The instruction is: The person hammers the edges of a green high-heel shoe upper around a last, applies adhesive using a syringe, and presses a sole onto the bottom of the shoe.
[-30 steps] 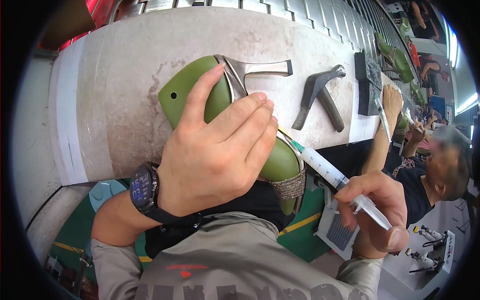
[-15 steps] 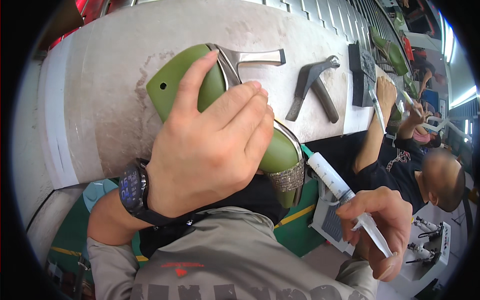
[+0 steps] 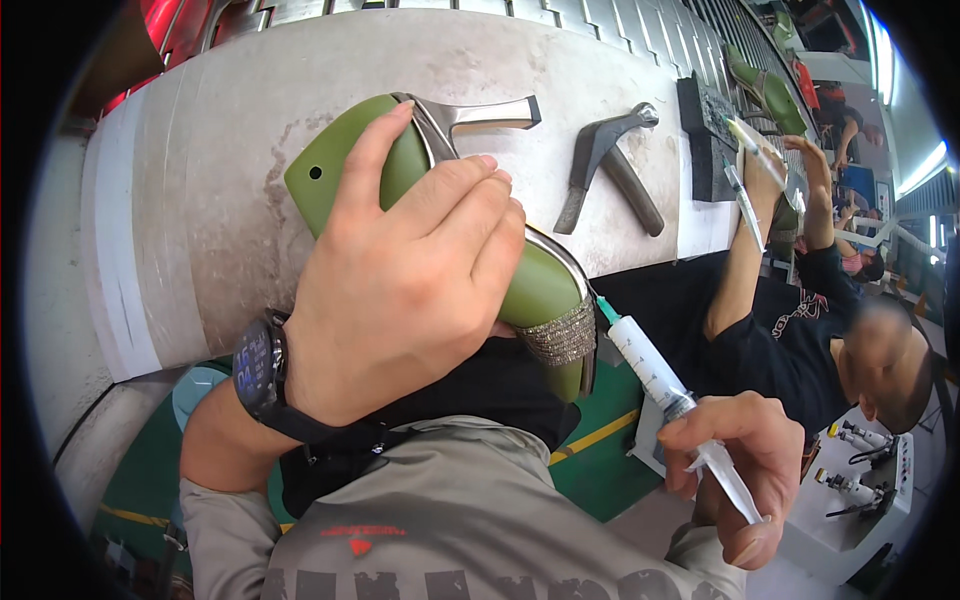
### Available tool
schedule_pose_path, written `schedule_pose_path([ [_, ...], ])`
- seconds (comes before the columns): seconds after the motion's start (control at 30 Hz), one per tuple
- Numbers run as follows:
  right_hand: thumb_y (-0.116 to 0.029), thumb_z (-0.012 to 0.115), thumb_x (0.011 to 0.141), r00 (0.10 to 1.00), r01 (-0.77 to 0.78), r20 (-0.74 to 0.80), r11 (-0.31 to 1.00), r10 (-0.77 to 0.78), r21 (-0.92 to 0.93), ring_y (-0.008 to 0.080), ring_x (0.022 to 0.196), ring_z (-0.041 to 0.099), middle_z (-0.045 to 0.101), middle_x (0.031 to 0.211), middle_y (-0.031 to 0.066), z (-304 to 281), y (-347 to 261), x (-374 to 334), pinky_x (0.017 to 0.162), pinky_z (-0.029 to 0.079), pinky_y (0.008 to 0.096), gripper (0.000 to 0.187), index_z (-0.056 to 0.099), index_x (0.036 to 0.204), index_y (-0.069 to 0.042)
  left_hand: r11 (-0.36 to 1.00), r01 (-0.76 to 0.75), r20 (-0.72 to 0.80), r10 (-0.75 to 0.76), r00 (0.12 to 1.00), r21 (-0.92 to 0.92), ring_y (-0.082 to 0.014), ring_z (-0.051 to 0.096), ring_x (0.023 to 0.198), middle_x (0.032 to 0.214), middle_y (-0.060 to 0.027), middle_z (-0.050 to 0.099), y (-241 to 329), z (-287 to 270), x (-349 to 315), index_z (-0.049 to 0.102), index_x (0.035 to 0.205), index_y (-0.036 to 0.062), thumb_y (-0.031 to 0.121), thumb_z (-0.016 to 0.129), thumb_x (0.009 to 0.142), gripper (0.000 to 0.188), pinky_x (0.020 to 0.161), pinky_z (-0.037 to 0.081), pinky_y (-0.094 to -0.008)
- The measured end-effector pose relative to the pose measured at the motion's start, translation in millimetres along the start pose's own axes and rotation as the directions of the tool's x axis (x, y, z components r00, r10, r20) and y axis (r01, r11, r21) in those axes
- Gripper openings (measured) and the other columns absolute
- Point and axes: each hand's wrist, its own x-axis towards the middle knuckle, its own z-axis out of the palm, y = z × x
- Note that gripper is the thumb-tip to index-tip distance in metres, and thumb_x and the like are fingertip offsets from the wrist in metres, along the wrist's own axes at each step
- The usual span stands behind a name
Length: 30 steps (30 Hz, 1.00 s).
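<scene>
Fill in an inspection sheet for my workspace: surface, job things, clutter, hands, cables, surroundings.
Surface: pale bench, with brownish stains.
Job things: silver high-heeled sandal on a green form, tilted across the bench's near edge; syringe, green-tipped end at the sandal's edge, contact unclear.
Clutter: hammer and black block, right of the sandal.
Left hand: holds the sandal and form, fingers spread across them.
Right hand: grips the syringe near its plunger end.
Cables: thin dark line at lower left, possibly a cord.
Surroundings: co-worker at right; metal slats beyond the bench; green floor with yellow lines.
</scene>
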Motion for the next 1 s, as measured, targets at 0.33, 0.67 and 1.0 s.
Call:
schedule_pose_path([
  [0.33, -0.084, 0.071, 0.082, 0.992, 0.128, -0.02, 0.989, -0.127, 0.076, 0.0099, 0.053, 0.056, 0.065, 0.069, 0.0096, 2, 28, -16, 0.055, 0.043, 0.0246, 0.094, 0.066, 0.107, 0.006, 1.0, -0.011, 0.064, 0.011, 0.998, -0.005, -0.0268, 0.064, 0.125, 0.124, -0.0083, 0.069, 0, -7, 4, 0.069, 0.122, 0.0017, 0.037, 0.092, 0.057, 0.077, 0.12, 0.036, -0.0627],
  [0.67, -0.082, 0.07, 0.085, 0.987, 0.14, -0.096, 0.982, -0.129, 0.124, 0.0105, 0.053, 0.056, 0.064, 0.069, 0.0093, 6, 38, -30, 0.055, 0.044, 0.0244, 0.091, 0.066, 0.108, 0.005, 0.999, -0.028, 0.058, 0.029, 0.998, -0.015, -0.0286, 0.064, 0.124, 0.126, -0.0089, 0.07, 3, -8, 8, 0.069, 0.122, 0.0025, 0.033, 0.097, 0.053, 0.08, 0.12, 0.036, -0.062],
  [1.0, -0.085, 0.071, 0.081, 0.982, 0.188, -0.06, 0.963, -0.18, 0.195, 0.0119, 0.052, 0.058, 0.063, 0.068, 0.0097, 3, 50, -38, 0.05, 0.044, 0.0247, 0.094, 0.067, 0.105, 0.006, 0.998, -0.047, 0.063, 0.045, 0.997, 0.031, -0.0295, 0.065, 0.124, 0.128, -0.0082, 0.071, 1, -8, 6, 0.069, 0.124, 0.003, 0.032, 0.098, 0.052, 0.083, 0.12, 0.037, -0.0611],
])
